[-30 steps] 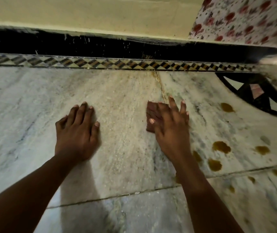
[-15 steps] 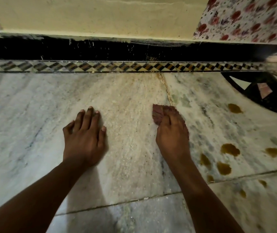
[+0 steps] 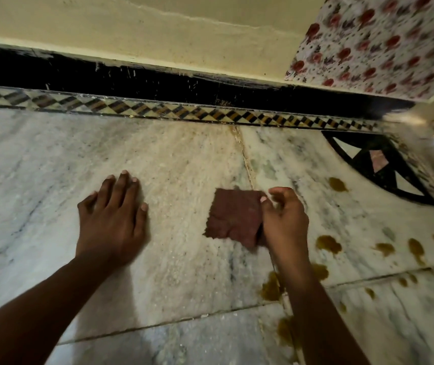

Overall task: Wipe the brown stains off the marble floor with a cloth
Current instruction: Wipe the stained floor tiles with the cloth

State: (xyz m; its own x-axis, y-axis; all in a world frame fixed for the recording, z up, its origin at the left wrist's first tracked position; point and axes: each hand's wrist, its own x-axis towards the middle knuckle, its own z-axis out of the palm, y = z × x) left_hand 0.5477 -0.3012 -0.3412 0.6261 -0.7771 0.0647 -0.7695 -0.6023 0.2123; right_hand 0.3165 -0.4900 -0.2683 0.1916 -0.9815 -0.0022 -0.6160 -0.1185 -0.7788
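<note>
Cream wall above black skirting; patterned border along its foot; floral fabric at upper right; black inlay near it.

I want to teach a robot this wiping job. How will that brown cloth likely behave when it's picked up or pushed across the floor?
The cloth is probably floppy: it lies flat with wrinkles and ragged edges. It looks thin, so likely light. Pushed from one edge, where the right hand pinches it, it may bunch rather than slide.
</note>
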